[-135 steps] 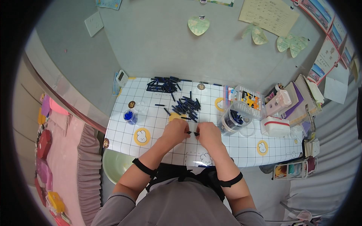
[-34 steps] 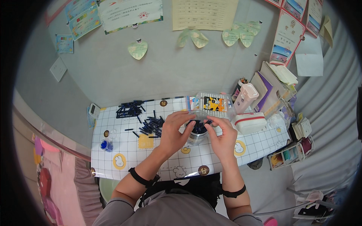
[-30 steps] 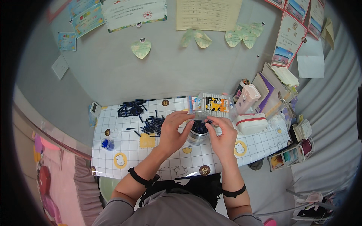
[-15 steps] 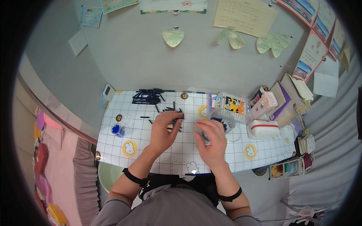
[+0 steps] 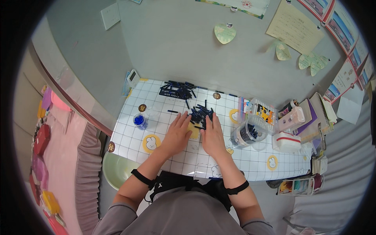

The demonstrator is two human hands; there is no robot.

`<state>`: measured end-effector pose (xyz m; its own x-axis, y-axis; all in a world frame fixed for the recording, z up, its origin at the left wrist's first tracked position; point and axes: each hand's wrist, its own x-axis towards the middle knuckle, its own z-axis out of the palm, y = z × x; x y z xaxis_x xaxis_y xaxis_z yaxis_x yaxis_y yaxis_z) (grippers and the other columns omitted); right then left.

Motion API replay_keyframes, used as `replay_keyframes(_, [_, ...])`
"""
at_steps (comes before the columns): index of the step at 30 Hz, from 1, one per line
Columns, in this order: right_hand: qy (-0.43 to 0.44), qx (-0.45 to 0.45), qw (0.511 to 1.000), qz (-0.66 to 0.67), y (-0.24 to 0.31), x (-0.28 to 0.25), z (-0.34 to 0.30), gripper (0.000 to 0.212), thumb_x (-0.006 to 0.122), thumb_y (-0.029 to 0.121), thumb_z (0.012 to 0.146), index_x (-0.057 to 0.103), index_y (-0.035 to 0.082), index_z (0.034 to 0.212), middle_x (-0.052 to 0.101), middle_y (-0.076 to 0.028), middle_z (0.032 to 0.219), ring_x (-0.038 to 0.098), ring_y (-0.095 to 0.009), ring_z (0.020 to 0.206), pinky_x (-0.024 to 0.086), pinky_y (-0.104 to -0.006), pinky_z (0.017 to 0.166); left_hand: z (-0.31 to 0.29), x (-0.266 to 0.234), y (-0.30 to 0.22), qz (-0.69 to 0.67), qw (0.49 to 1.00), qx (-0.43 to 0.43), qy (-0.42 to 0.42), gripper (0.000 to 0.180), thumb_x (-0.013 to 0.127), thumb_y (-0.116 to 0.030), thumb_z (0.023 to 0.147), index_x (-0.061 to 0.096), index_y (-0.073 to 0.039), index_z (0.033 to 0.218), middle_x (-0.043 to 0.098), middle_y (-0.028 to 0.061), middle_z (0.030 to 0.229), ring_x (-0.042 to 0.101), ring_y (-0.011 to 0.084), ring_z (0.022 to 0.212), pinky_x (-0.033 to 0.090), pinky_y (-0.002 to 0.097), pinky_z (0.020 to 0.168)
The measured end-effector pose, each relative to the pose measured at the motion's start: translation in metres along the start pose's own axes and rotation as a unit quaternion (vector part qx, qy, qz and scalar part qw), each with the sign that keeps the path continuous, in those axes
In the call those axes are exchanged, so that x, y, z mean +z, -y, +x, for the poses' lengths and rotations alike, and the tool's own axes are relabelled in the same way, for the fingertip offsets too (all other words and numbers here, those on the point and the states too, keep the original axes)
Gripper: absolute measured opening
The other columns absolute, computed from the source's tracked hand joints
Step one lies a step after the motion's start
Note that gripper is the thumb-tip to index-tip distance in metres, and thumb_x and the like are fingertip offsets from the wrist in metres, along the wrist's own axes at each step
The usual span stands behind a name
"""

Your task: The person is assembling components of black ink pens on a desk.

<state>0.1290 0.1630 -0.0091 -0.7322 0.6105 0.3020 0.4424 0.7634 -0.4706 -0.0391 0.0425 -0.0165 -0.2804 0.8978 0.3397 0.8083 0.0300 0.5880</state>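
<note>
A loose pile of short, dark blue ink cartridges (image 5: 201, 114) lies on the white gridded table mat in front of my hands. My left hand (image 5: 177, 135) rests at the pile's near left side, its fingers stretched out. On the near right side, my right hand (image 5: 213, 138) is also stretched flat, fingertips at the edge of the cartridges. Neither hand holds anything that I can see. Farther back and left is a second heap of cartridges (image 5: 182, 91). A clear tub (image 5: 239, 138) with more dark cartridges inside stands to the right of my right hand.
At the left stands a small clear jar (image 5: 140, 122) of bright blue pieces. A white pencil case (image 5: 286, 141), a pink box (image 5: 291, 118) and notebooks (image 5: 323, 113) crowd the table's right end. The grey wall (image 5: 176, 47) rises behind; a green basin (image 5: 115, 170) sits below the left edge.
My view has shifted, and things appear farther right. The pile before me looks larger. My right hand has moved from beside the tub to the pile, and both hands have flattened out.
</note>
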Motion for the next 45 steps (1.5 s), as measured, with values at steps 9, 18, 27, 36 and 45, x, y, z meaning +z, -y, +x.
replay_keyframes(9, [0.063, -0.025, 0.993, -0.102, 0.012, 0.019, -0.022, 0.074, 0.063, 0.029, 0.109, 0.036, -0.010, 0.166, 0.028, -0.029, 0.178, 0.024, -0.044, 0.167, 0.020, -0.0589, 0.135, -0.001, 0.006, -0.013, 0.140, 0.983, 0.061, 0.106, 0.073, 0.062, -0.006, 0.098, 0.042, -0.005, 0.168, 0.037, 0.0162, 0.178, 0.032, 0.0390, 0.165, 0.024, 0.0534, 0.135])
replay_keyframes(18, [0.132, -0.089, 0.986, -0.047, 0.033, -0.004, -0.050, 0.074, 0.065, 0.027, 0.108, 0.036, -0.007, 0.167, 0.030, -0.022, 0.179, 0.025, -0.036, 0.168, 0.021, -0.0512, 0.137, -0.033, -0.007, -0.012, 0.113, 0.987, 0.049, 0.100, 0.065, 0.063, -0.008, 0.101, 0.047, -0.003, 0.164, 0.041, 0.0180, 0.175, 0.036, 0.0378, 0.163, 0.029, 0.0498, 0.134])
replay_keyframes(27, [0.086, -0.074, 0.987, 0.116, 0.032, -0.023, -0.059, 0.058, 0.073, 0.014, 0.101, 0.054, -0.006, 0.152, 0.043, -0.022, 0.170, 0.039, -0.041, 0.158, 0.041, -0.0473, 0.126, -0.048, -0.024, -0.016, 0.116, 0.989, 0.026, 0.083, 0.058, 0.067, -0.008, 0.100, 0.056, -0.004, 0.157, 0.045, 0.0197, 0.172, 0.041, 0.0411, 0.159, 0.035, 0.0507, 0.131])
replay_keyframes(36, [0.018, 0.009, 0.997, 0.074, 0.023, -0.024, -0.039, 0.054, 0.086, 0.012, 0.091, 0.065, -0.003, 0.138, 0.062, -0.018, 0.133, 0.065, -0.037, 0.121, 0.055, -0.0453, 0.102, -0.038, -0.031, -0.034, 0.041, 0.999, 0.031, -0.016, 0.048, 0.086, -0.007, 0.084, 0.071, -0.004, 0.130, 0.062, 0.0179, 0.145, 0.057, 0.0428, 0.137, 0.051, 0.0494, 0.113])
replay_keyframes(45, [0.029, 0.011, 0.991, 0.130, 0.021, -0.008, -0.024, 0.033, 0.083, -0.001, 0.088, 0.074, -0.002, 0.120, 0.069, -0.018, 0.114, 0.075, -0.035, 0.091, 0.061, -0.0428, 0.082, -0.033, -0.012, -0.023, 0.012, 0.999, -0.043, -0.007, 0.021, 0.085, -0.008, 0.085, 0.079, -0.007, 0.105, 0.072, 0.0098, 0.097, 0.071, 0.0357, 0.094, 0.057, 0.0500, 0.086])
